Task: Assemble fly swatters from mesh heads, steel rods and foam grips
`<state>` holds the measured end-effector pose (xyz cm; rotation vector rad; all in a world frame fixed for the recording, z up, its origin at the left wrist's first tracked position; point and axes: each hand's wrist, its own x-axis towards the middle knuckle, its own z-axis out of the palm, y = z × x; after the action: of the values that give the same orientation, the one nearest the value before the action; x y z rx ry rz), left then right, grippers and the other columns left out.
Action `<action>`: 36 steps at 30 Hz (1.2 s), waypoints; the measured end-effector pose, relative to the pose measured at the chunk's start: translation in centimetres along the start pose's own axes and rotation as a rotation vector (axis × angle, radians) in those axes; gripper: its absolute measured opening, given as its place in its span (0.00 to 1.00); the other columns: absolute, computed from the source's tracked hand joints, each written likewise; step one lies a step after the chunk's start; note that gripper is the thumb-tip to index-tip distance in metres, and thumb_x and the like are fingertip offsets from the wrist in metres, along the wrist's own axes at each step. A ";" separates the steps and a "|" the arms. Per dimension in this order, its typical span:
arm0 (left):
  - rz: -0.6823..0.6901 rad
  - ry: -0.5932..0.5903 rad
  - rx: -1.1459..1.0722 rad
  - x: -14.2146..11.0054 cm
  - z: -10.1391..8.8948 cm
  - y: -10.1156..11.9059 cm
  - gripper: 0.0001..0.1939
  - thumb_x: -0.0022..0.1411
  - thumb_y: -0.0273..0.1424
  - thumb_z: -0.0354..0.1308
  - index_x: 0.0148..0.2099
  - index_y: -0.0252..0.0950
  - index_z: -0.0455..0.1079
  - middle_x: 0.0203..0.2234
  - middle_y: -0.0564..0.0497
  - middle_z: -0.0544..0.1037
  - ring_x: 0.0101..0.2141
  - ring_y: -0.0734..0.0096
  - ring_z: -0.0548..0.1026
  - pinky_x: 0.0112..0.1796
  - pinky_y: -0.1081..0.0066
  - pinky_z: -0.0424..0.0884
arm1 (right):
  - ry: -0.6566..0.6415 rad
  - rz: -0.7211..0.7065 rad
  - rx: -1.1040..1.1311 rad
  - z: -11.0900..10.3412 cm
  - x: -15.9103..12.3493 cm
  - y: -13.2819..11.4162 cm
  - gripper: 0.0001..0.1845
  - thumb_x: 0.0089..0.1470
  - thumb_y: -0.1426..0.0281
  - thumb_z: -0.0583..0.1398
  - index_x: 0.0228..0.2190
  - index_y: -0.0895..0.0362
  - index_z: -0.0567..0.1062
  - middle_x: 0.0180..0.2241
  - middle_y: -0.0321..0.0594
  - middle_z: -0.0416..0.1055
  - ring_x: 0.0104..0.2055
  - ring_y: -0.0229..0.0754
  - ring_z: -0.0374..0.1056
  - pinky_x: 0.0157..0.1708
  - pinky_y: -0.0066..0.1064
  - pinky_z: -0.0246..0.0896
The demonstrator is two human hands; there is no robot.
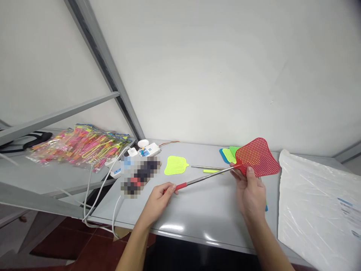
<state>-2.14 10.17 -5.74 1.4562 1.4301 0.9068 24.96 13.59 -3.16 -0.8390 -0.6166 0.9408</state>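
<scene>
A red fly swatter with a silver metal shaft is held slantwise above the grey table. My left hand is closed around its red handle. At the other end, my right hand grips the neck, its thumb on the lower part of the perforated head. A yellow swatter head lies flat between my hands, farther back. Beside it are a thin metal rod and a yellow-green grip. Blue, yellow and green swatter heads overlap behind the red one, which partly hides them.
A large white plastic-wrapped package lies at the right. Power strips and white cables are at the left, near a blurred-out item. Bagged colourful goods lie on the left shelf, beyond a metal post.
</scene>
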 end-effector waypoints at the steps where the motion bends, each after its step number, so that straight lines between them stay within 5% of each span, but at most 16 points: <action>1: 0.006 -0.001 -0.008 0.0 0.4 0.2 0.22 0.66 0.47 0.48 0.33 0.35 0.71 0.14 0.59 0.58 0.19 0.75 0.57 0.23 0.75 0.52 | 0.008 0.004 -0.046 0.3 -0.6 0.2 0.15 0.56 0.60 0.61 0.33 0.59 0.79 0.35 0.44 0.78 0.42 0.47 0.74 0.42 0.39 0.69; 9: 0.032 -0.033 0.005 -0.1 2.5 2.1 0.20 0.68 0.45 0.47 0.34 0.36 0.71 0.16 0.59 0.59 0.20 0.74 0.57 0.24 0.75 0.54 | -0.041 0.133 -0.281 -0.1 -2.4 2.6 0.21 0.54 0.55 0.61 0.35 0.62 0.80 0.34 0.48 0.79 0.41 0.50 0.75 0.50 0.46 0.64; 21: 0.032 -0.255 0.078 -0.8 1.8 2.2 0.18 0.68 0.43 0.48 0.34 0.37 0.71 0.26 0.55 0.67 0.31 0.70 0.65 0.34 0.74 0.60 | -0.232 0.219 -0.271 -0.3 -1.7 2.0 0.17 0.54 0.58 0.62 0.37 0.59 0.80 0.38 0.47 0.78 0.41 0.48 0.74 0.40 0.40 0.70; 29: 0.037 -0.118 0.009 -0.2 1.4 0.9 0.13 0.66 0.43 0.52 0.44 0.39 0.68 0.23 0.58 0.62 0.27 0.73 0.60 0.30 0.75 0.56 | -0.140 0.122 -0.306 -1.6 0.1 1.2 0.20 0.50 0.61 0.66 0.44 0.55 0.77 0.46 0.42 0.75 0.48 0.47 0.70 0.45 0.38 0.67; 36: 0.092 -0.084 -0.016 0.2 2.6 1.3 0.12 0.67 0.41 0.52 0.40 0.39 0.69 0.28 0.55 0.68 0.30 0.72 0.64 0.31 0.75 0.58 | -0.172 0.172 -0.211 -1.3 0.0 0.5 0.16 0.49 0.62 0.66 0.39 0.56 0.77 0.39 0.42 0.75 0.37 0.44 0.70 0.29 0.34 0.69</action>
<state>0.78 10.15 -5.46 1.5401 1.3008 0.9013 25.73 13.32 -4.27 -1.0181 -0.8124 1.1258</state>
